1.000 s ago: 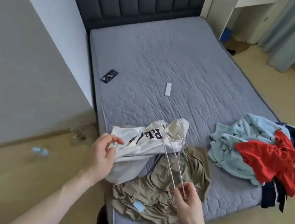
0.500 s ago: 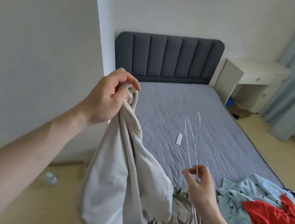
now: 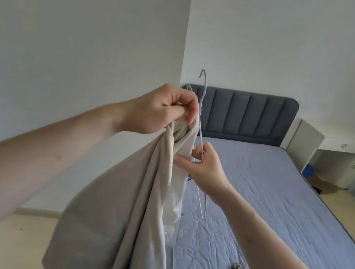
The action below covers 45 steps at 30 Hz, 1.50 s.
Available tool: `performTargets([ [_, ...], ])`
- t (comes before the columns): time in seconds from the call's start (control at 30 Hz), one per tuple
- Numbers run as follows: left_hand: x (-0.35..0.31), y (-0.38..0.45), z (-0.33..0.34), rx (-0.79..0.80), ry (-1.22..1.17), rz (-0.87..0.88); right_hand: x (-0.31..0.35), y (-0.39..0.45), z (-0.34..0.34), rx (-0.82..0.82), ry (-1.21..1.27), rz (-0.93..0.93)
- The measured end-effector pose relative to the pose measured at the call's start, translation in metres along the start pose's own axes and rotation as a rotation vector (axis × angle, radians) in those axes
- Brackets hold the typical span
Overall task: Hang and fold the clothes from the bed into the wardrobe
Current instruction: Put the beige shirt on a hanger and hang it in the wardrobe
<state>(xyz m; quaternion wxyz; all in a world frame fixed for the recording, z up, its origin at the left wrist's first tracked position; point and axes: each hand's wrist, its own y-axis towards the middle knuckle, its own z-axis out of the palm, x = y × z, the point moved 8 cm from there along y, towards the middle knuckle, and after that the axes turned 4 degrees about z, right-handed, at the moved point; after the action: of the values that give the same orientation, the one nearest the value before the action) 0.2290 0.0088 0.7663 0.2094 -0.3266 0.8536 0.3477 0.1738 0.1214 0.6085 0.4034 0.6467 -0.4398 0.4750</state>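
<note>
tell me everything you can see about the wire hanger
The wire hanger is thin, pale grey-white wire, held upright in the air over the bed. Its hook curls over at the top, near the headboard in view. The right hand pinches it lower down, and wire runs on below that hand. It passes close by the left hand and the beige garment, which hides part of it.
</note>
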Motion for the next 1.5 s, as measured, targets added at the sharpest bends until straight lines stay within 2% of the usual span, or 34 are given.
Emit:
performTargets([
  [0.1,0.022,-0.035,-0.033,-0.067,0.163,-0.068,0.012,-0.006,0.033,0.084,0.140,-0.034],
  [0.2,0.051,-0.081,-0.049,-0.089,0.327,-0.149,0.014,-0.012,0.043,0.044,0.265,-0.046],
  [0.37,0.107,-0.151,-0.017,-0.041,0.476,-0.240,0.028,-0.013,0.053,0.006,0.309,-0.053],
  [0.43,0.129,-0.173,0.010,-0.062,0.457,-0.286,0.031,-0.014,0.061,0.030,0.320,-0.050],
  [0.53,0.154,-0.201,0.059,-0.212,0.391,-0.411,0.025,-0.018,0.066,0.032,0.276,-0.032],
  [0.6,0.172,-0.221,0.098,-0.302,0.252,-0.586,0.019,-0.022,0.064,0.024,0.246,-0.017],
  [0.67,0.192,-0.241,0.143,-0.318,0.058,-0.769,0.015,-0.026,0.057,0.002,0.228,-0.005],
  [0.73,0.200,-0.254,0.182,-0.385,-0.123,-0.871,0.015,-0.030,0.044,-0.042,0.211,-0.003],
  [0.8,0.196,-0.264,0.201,-0.563,-0.079,-0.861,0.017,-0.034,0.028,-0.099,0.194,-0.019],
  [0.87,0.189,-0.267,0.217,-0.631,0.063,-0.831,0.019,-0.038,0.014,-0.145,0.203,-0.035],
  [0.93,0.198,-0.268,0.242,-0.507,0.090,-0.902,0.020,-0.043,0.004,-0.178,0.207,-0.045],
  [1.0,0.218,-0.271,0.264,-0.316,0.023,-1.038,0.020,-0.047,-0.004,-0.198,0.206,-0.054],
  [1.07,0.239,-0.275,0.276,-0.172,-0.027,-1.094,0.020,-0.051,-0.011,-0.214,0.213,-0.055],
  [1.17,0.266,-0.280,0.275,-0.088,-0.030,-1.087,0.015,-0.058,-0.028,-0.252,0.196,-0.046],
  [1.23,0.281,-0.281,0.258,-0.175,-0.081,-1.102,0.006,-0.063,-0.050,-0.297,0.153,-0.023],
  [1.33,0.288,-0.269,0.204,-0.340,-0.033,-1.087,-0.019,-0.075,-0.090,-0.378,-0.005,0.045],
  [1.5,0.264,-0.209,0.109,-0.456,0.078,-0.893,-0.084,-0.095,-0.129,-0.457,-0.191,0.204],
])
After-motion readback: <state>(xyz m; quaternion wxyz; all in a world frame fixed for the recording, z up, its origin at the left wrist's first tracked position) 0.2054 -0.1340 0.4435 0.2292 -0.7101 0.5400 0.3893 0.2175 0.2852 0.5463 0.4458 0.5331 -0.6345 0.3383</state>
